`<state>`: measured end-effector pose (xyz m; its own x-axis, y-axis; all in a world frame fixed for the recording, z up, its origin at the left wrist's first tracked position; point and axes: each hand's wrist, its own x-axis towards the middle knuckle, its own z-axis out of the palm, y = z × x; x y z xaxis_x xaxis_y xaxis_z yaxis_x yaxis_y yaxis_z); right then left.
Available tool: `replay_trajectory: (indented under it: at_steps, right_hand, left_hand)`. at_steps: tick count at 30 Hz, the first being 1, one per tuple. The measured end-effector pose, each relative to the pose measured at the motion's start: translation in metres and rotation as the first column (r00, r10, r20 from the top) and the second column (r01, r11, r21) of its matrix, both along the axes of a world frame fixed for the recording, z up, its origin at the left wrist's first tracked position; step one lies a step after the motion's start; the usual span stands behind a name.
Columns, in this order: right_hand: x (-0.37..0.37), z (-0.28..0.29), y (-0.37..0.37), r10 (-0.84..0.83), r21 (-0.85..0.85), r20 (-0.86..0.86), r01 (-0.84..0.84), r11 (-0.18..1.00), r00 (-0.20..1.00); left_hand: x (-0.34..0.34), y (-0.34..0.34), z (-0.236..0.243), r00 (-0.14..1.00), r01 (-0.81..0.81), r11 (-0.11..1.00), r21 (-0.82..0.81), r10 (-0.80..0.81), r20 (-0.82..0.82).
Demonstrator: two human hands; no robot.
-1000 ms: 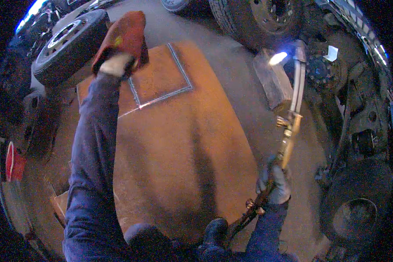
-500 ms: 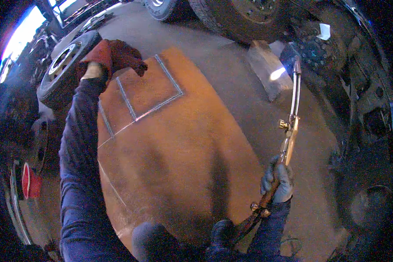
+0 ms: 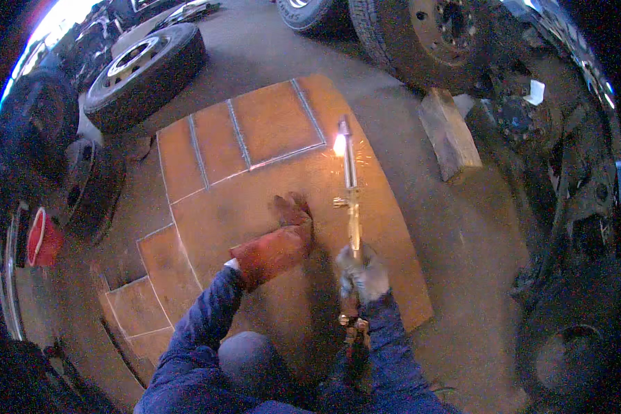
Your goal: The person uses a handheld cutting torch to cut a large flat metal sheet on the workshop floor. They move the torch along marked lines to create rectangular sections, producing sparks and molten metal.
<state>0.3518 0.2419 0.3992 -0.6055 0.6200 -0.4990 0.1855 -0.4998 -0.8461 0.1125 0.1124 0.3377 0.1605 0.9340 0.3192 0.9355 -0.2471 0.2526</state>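
Note:
My right hand, in a grey glove, is wrapped around a brass cutting torch. Bright flame glows at the torch's head, and small sparks scatter over the rusty steel plate beneath it. The flame is just right of a marked corner near the plate's far end. My left hand, in a red-brown leather glove, is over the middle of the plate with its fingers apart and holds nothing; whether it presses on the metal I cannot tell. Pale lines or seams divide the plate's far end into panels.
A wheel with its tyre lies at the far left. Larger truck wheels stand at the back. A wooden block lies right of the plate, beside dark vehicle parts. A red container stands at the left.
The torch has swung left from beyond the plate's right side to over the plate, where sparks now show. My left hand has drawn back from the far left toward the plate's middle.

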Motion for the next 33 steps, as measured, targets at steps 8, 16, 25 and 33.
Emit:
replay_trajectory:
  at_steps: [8,16,25,33]
  right_hand:
    - [-0.098,-0.048,-0.039,0.302,-0.079,-0.124,-0.313,0.946,0.945]
    - [-0.132,-0.102,-0.061,0.246,-0.152,-0.016,-0.245,0.958,0.969]
    - [-0.129,-0.102,-0.075,0.248,-0.096,0.008,-0.247,0.964,0.969]
    - [-0.12,-0.133,-0.067,0.256,-0.147,-0.181,-0.283,0.948,0.95]
  left_hand:
    - [-0.016,-0.004,0.015,0.826,-0.188,0.961,-0.204,0.267,0.497]
    - [-0.026,-0.041,-0.033,0.784,-0.359,0.902,-0.24,0.431,0.446]
    - [-0.029,-0.053,-0.051,0.722,-0.267,0.931,-0.251,0.365,0.587]
    - [-0.036,-0.039,-0.095,0.732,-0.28,0.898,-0.341,0.429,0.53]
